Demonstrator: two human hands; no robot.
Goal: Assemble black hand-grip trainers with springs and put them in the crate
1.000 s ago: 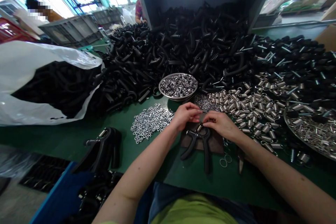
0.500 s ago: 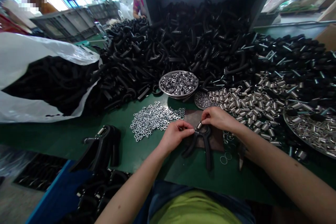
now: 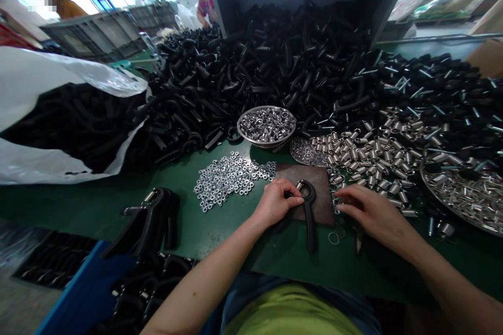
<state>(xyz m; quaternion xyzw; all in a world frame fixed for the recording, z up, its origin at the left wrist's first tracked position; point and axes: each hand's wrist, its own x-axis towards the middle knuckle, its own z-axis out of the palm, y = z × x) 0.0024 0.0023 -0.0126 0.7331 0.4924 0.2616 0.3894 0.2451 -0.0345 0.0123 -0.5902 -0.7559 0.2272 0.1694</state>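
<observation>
Clamp (image 3: 310, 220), black, lies on the pad (image 3: 322, 188) just beside the left hand (image 3: 275, 203), whose thumb and finger pinch its top; probably light but stiff, best held by a leg. Right hand (image 3: 371, 214), fingers apart, is near rings (image 3: 337, 183).

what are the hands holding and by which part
Left hand: black grip, by its upper part, near the spring. Right hand: cannot tell whether it holds anything.

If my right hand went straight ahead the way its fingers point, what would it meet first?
Your right hand would probably meet the small metal rings beside the brown mat first, though depth is unclear and it may already touch them. Beyond lies the black hand grip in your left hand.
</observation>
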